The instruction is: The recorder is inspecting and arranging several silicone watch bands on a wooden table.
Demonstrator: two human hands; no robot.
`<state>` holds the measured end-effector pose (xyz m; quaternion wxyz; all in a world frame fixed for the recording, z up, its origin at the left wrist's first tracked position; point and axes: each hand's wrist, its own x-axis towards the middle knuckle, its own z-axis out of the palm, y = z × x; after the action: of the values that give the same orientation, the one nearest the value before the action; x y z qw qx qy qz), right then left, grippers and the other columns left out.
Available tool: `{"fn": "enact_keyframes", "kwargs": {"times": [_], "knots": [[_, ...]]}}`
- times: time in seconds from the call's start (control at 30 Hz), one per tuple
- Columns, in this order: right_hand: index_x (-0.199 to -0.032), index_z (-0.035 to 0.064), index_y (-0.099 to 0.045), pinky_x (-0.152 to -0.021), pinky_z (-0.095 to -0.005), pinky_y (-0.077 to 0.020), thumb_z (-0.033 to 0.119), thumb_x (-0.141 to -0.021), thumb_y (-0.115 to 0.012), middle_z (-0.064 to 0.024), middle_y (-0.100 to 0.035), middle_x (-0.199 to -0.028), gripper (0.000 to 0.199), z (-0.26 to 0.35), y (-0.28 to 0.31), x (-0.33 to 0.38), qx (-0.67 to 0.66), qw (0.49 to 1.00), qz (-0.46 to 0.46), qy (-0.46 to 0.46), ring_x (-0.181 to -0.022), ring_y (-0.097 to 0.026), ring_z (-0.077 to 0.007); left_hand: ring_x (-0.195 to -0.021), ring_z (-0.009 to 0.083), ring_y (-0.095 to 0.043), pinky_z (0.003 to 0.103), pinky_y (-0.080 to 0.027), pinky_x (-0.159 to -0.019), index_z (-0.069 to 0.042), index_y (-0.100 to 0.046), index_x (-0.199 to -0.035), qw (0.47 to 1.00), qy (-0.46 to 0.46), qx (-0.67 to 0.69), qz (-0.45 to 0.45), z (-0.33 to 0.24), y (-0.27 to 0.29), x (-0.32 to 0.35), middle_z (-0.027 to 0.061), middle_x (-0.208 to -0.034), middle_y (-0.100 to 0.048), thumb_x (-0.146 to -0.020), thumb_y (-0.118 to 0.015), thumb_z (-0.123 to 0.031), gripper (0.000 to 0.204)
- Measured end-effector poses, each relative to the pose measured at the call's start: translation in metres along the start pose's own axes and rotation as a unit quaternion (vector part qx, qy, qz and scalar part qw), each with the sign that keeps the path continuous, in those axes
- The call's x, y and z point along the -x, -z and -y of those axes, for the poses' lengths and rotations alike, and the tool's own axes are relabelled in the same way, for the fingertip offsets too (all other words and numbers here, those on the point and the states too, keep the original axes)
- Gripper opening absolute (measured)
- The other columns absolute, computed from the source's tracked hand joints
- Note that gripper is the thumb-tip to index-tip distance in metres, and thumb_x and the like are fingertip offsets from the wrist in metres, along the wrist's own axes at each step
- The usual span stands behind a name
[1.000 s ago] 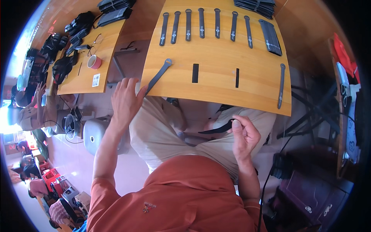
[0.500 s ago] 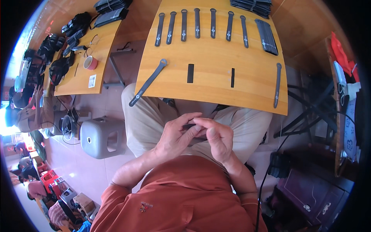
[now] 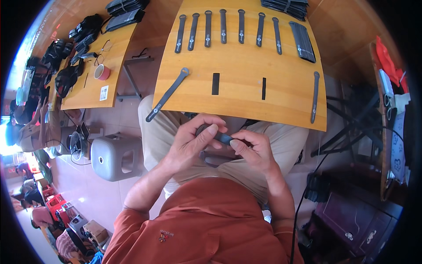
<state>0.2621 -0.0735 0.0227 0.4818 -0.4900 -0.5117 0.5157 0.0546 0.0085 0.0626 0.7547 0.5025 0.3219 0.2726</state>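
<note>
Between my hands, above my lap and just off the table's front edge, is a dark grey strap, coiled or folded so its full shape is hidden. My left hand has its thumb and fingers closed on one end. The other end is pinched between thumb and fingers of my right hand. Nearest to my left hand on the table, a single strap with a ring end lies slantwise. Another strap lies along the right edge. Several more straps form a row at the far side.
A wide black strip and a narrower black strip are on the wooden table. A strap bundle lies far right. At left are a grey stool and a side table holding a cup. People sit farther left.
My hands were close together with the strap mostly hidden. Now they are farther apart, the left slightly raised and the right shifted rightward, and the strap shows between them.
</note>
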Motion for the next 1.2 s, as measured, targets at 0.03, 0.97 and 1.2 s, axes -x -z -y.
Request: {"fn": "enact_keyframes", "kwargs": {"times": [0.03, 0.97, 1.2], "knots": [[-0.101, -0.003, -0.07, -0.064, -0.026, -0.049, 0.015, -0.099, -0.067, -0.0067, -0.068, -0.079, 0.019, 0.002, 0.004, -0.002, 0.0, 1.0, -0.001, -0.001, -0.07, -0.061, -0.01, -0.09, 0.0187, -0.067, 0.029, -0.057, -0.079, 0.002, -0.059, -0.128, 1.0, 0.001, 0.0, 0.001, 0.001, 0.005, -0.002, 0.0105, -0.114, -0.061, -0.106, -0.055, -0.021, 0.031], [-0.11, -0.003, -0.072, -0.057, -0.022, -0.0507, 0.01, -0.095, -0.072, -0.0013, -0.067, -0.078, 0.02, -0.035, 0.117, -0.09, 0.134, 0.953, -0.271, -0.017, -0.064, -0.06, -0.0059, -0.072, 0.0065, -0.063, 0.021, -0.052, -0.065, 0.006, -0.071, -0.107, 0.964, -0.015, -0.231, -0.13, 0.004, 0.069, -0.15, 0.0043, -0.085, -0.071, -0.097, -0.069, -0.008, 0.018], [-0.109, -0.002, -0.072, -0.054, -0.0209, -0.0478, 0.012, -0.095, -0.072, -0.0003, -0.066, -0.08, 0.02, -0.04, 0.122, -0.101, 0.137, 0.946, -0.293, -0.025, -0.062, -0.056, -0.005, -0.068, 0.0089, -0.066, 0.025, -0.053, -0.065, 0.007, -0.072, -0.105, 0.951, 0.014, -0.251, -0.179, 0.012, 0.075, -0.158, 0.0063, -0.079, -0.072, -0.094, -0.068, -0.005, 0.017]]}}
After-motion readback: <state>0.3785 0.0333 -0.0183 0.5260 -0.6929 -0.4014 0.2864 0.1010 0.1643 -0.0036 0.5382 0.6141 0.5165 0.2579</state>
